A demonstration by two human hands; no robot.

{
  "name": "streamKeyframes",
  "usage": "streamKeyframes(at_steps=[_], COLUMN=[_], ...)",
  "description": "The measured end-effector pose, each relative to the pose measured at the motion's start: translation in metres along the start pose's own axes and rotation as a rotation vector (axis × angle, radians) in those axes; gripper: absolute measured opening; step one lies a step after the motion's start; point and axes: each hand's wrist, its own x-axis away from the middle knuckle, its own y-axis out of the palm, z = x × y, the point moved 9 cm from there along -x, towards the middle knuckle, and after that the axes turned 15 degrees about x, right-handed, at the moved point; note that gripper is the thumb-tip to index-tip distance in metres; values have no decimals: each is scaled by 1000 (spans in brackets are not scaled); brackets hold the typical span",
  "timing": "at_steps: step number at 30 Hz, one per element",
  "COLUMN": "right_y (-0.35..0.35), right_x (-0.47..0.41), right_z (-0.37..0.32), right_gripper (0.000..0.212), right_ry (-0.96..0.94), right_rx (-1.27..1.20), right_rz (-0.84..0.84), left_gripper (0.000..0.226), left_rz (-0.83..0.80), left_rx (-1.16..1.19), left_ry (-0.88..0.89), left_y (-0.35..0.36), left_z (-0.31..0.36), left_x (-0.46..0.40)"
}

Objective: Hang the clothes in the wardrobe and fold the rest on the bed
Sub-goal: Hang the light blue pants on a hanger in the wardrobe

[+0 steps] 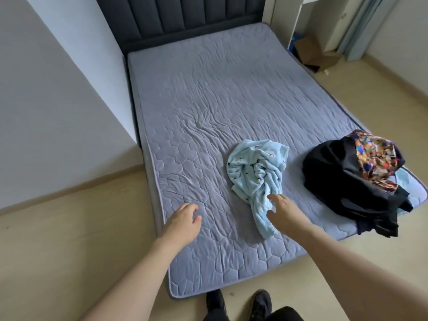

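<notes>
A dark pile [347, 181] of clothes sits at the bed's [208, 100] right edge near the foot, with a bright patterned garment [375, 156] lying on top of it; the pile is apart from the blue garment [257, 177] and nothing lies between that garment and the hands. Past the far right side of the bed, a cardboard box [312, 54] rests on the floor beneath a white desk [324, 10], beside a pale curtain [363, 26]. The bed has a grey-blue quilted cover, wrinkled across the middle, and a dark ribbed headboard [180, 17]; a white wall [58, 89] runs along its left side and the floor [69, 239] is light wood. Dark shoes [238, 304] show at the foot of the bed. The blue garment lies crumpled on the near half of the bed, right of centre, its long axis running from the wide bunched end farther up the bed to a narrow tail pointing toward the person. The right hand [284, 214] reaches over that tail with fingers spread and loose, gripping nothing; whether the fingertips touch the cloth cannot be told. The left hand [183, 218] is over the cover near the bed's left edge, fingers loosely curled and holding nothing.
</notes>
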Motion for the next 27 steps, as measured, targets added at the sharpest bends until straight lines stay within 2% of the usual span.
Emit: streamKeyframes(at_steps=[3, 8, 12, 17, 19, 21, 24, 25, 27], right_y=[-7, -3, 18, 65, 84, 98, 115, 119, 123], right_x=[-47, -149, -245, -349, -383, -410, -446, -456, -474], right_z=[51, 134, 205, 279, 296, 303, 309, 310, 311], right_gripper=[45, 52, 56, 62, 64, 68, 78, 80, 79], right_ry=[15, -12, -57, -126, -142, -175, -241, -260, -282], right_rx=[-15, -29, 5, 109, 106, 95, 120, 143, 192], right_rz=[4, 0, -38, -123, -139, -121, -41, -11, 38], left_gripper=[34, 33, 34, 36, 40, 45, 65, 65, 42], left_rz=[-42, -18, -89, -231, -210, -112, 30, 46, 31], left_rx=[-3, 82, 120, 126, 129, 195, 146, 59, -47], left_ry=[6, -33, -78, -171, -238, -308, -377, -376, -376], left_y=[32, 112, 208, 327, 357, 376, 401, 407, 416], left_z=[35, 96, 138, 148, 138, 125, 106, 100, 88], left_x=[-46, -140, -229, -330, -365, -394, -428, -435, -439])
